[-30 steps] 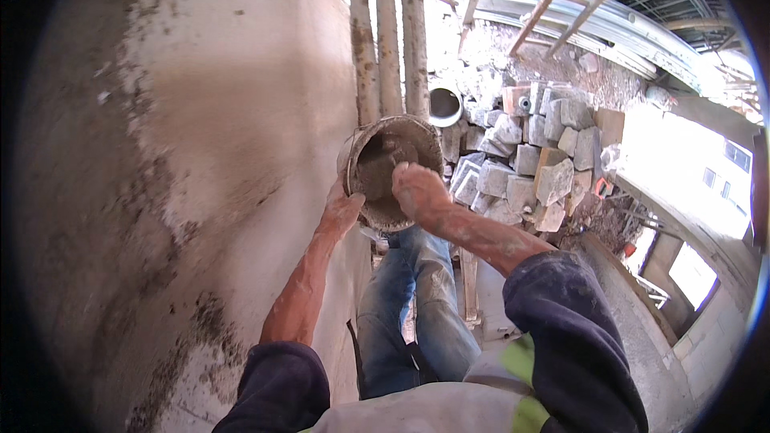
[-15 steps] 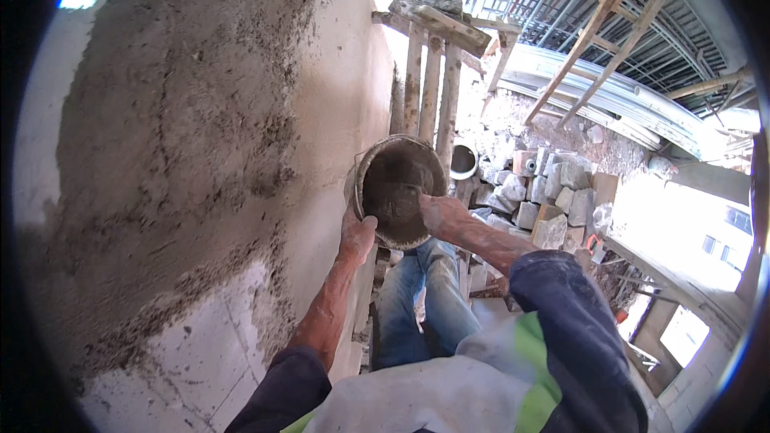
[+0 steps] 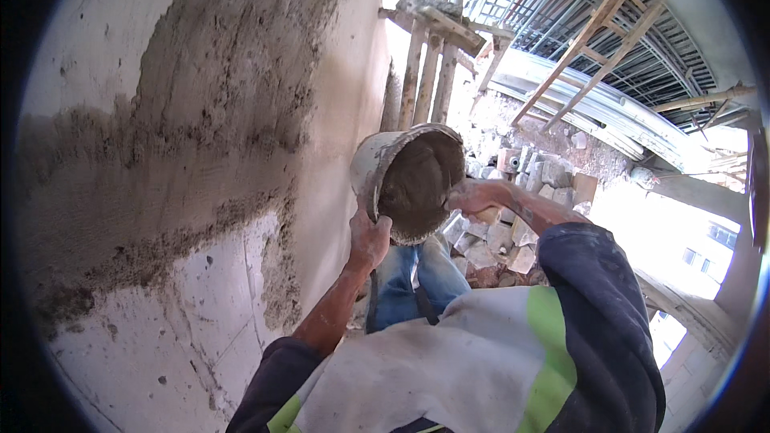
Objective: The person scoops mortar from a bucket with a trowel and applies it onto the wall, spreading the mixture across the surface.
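The person's left hand (image 3: 369,238) has its grip clamped on the near left edge of a bucket (image 3: 369,162), the thumb lying over the rim and the other fingers out of sight round the outside. The bucket sits just above and to the right of this grip, tilted, so that its mouth opens toward the viewer and somewhat to the right; its pale outer wall shows on the left. Wet grey-brown mortar (image 3: 417,184) coats the inside, between the two grips.

The right hand (image 3: 473,196) is at the bucket's right edge, across the mouth from the left grip. Its fingers are curled in, the grip closed round a tan handle (image 3: 488,216) whose end shows under the palm. What the handle leads to cannot be made out, nor whether the knuckles touch the rim.

Left of the left grip stands a wall (image 3: 341,184), partly covered with rough, dark plaster (image 3: 233,72) and pale in other patches. Below both grips are the person's blue jeans (image 3: 393,285). Above the grips, beyond the bucket, wooden poles (image 3: 428,72) run away from it; stone blocks (image 3: 481,252) lie heaped below and to the right of the right grip, and a wooden ladder (image 3: 589,52) leans farther up on that side.
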The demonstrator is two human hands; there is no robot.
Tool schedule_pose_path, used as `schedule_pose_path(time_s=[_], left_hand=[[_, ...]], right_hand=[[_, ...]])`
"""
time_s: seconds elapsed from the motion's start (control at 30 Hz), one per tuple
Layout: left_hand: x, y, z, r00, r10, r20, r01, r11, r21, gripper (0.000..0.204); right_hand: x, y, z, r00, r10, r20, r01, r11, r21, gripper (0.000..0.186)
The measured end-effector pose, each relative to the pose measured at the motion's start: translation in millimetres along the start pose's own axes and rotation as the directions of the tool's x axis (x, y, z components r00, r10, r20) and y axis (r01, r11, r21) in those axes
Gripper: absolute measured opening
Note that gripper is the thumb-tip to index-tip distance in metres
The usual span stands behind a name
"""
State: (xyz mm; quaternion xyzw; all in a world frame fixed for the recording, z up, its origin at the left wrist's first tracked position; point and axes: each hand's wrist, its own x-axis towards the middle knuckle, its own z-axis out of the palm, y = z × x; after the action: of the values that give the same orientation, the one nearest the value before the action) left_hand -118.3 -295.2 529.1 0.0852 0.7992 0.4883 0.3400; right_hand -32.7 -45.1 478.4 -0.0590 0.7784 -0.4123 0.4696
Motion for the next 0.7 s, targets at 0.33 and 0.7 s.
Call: schedule_pose_path(time_s=[0.33,0.7], left_hand=[[-28,-6,-59,0.982,-0.013,0.189,0.03,0.995,-0.092,0.076],[-36,13,-92,0.988,-0.136,0.079,0.15,0.965,-0.213,0.053]], right_hand=[[21,-70,99,0.962,-0.087,0.26,-0.271,-0.173,0.947,0.015],[51,-149,80,0.868,-0.489,-0.084,-0.347,-0.72,0.601,0.019]])
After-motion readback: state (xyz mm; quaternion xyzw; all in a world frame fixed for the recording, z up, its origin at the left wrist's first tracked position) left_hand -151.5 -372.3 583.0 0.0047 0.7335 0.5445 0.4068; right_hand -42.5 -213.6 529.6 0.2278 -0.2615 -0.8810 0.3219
